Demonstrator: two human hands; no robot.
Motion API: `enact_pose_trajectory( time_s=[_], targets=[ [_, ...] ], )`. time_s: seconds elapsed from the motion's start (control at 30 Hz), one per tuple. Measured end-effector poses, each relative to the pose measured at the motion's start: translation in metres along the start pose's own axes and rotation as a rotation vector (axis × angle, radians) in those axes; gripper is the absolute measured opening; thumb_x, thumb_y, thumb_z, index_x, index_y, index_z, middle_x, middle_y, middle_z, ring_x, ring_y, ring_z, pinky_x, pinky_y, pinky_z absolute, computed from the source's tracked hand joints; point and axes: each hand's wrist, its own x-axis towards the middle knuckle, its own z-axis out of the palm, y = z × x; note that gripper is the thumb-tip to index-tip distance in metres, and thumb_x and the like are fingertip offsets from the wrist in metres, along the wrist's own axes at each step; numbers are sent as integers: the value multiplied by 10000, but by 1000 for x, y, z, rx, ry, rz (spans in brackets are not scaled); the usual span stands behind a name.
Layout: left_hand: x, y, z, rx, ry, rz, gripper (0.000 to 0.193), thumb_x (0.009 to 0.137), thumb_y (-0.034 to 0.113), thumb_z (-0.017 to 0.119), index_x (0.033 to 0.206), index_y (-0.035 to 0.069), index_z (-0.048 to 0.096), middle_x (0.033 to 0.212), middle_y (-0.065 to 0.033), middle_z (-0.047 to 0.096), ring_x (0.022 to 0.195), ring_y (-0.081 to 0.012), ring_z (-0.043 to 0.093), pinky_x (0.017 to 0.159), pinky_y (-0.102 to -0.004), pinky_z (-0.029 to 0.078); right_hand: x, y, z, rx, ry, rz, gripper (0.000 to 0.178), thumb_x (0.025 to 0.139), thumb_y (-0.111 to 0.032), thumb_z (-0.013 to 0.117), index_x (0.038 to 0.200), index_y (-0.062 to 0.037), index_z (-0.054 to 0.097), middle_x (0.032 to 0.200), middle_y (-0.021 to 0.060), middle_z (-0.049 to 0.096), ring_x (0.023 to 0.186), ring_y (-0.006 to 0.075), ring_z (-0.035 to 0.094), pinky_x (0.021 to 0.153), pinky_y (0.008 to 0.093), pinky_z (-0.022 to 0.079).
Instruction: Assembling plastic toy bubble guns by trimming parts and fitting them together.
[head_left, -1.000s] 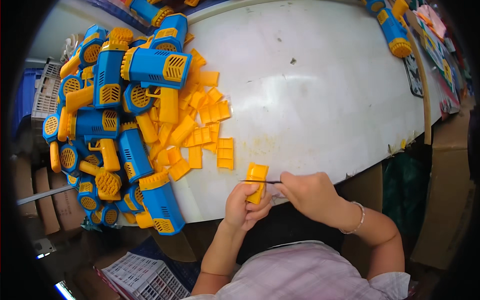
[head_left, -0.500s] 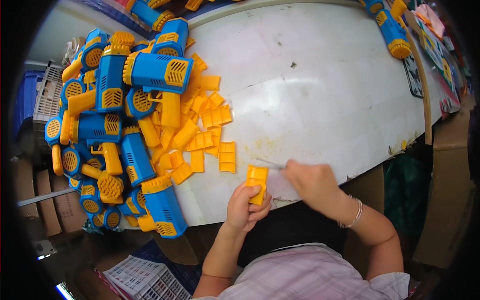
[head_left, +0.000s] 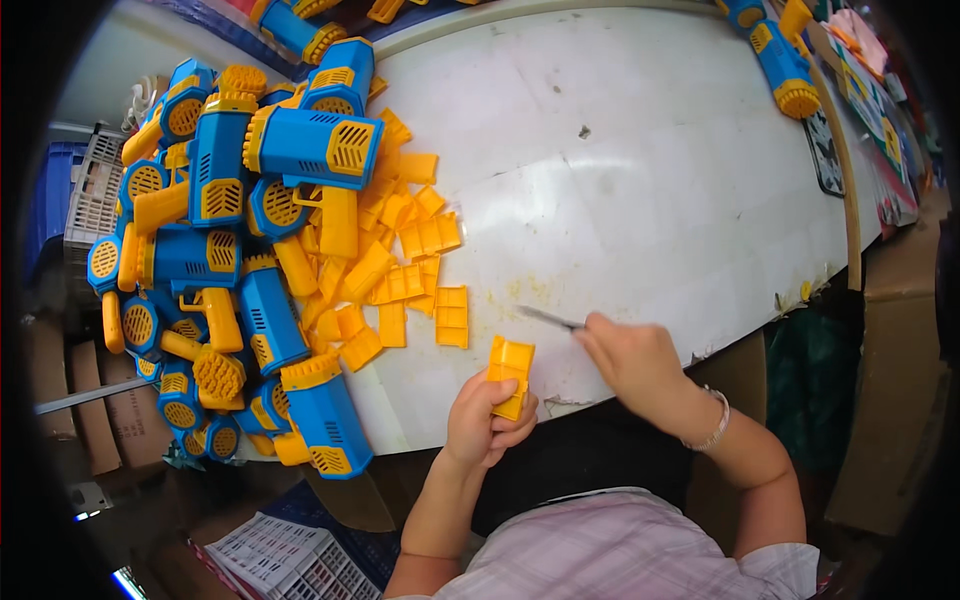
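Observation:
My left hand (head_left: 486, 420) is closed round the lower part of a yellow plastic cover (head_left: 511, 360), with its ribbed inner side showing and the thumb pressed on it. To the right, my right hand (head_left: 637, 368) grips a slim knife (head_left: 548, 318); its blade points left, just above and apart from the cover. Fine yellow shavings (head_left: 530, 292) lie on the white tabletop beyond the blade. Left of these, a loose pile of similar yellow covers (head_left: 430, 235) spreads out, the nearest being a ribbed cover (head_left: 452, 316).
Many blue and yellow toy bubble guns (head_left: 315, 145) are heaped along the table's left side. Another toy gun (head_left: 783, 65) lies at the far right beside a dark patterned phone (head_left: 825, 150). The white table (head_left: 640, 220) has a chipped near edge. A white crate (head_left: 290, 550) stands below left.
My right hand has shifted slightly right and down, and the knife blade has come away from the cover's top edge. The cover in my left hand has turned and lowered a little.

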Motion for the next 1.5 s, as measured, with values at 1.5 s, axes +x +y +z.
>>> enact_pose_trajectory(
  time_s=[1.5],
  targets=[
    [5, -6, 15, 201, -24, 48, 214, 857, 200, 425, 901, -10, 414, 472, -16, 334, 333, -84, 258, 309, -201, 240, 10, -11, 5, 1037, 33, 361, 105, 742, -56, 662, 779, 38, 631, 684, 49, 617, 644, 79, 567, 598, 204, 441]
  ],
)
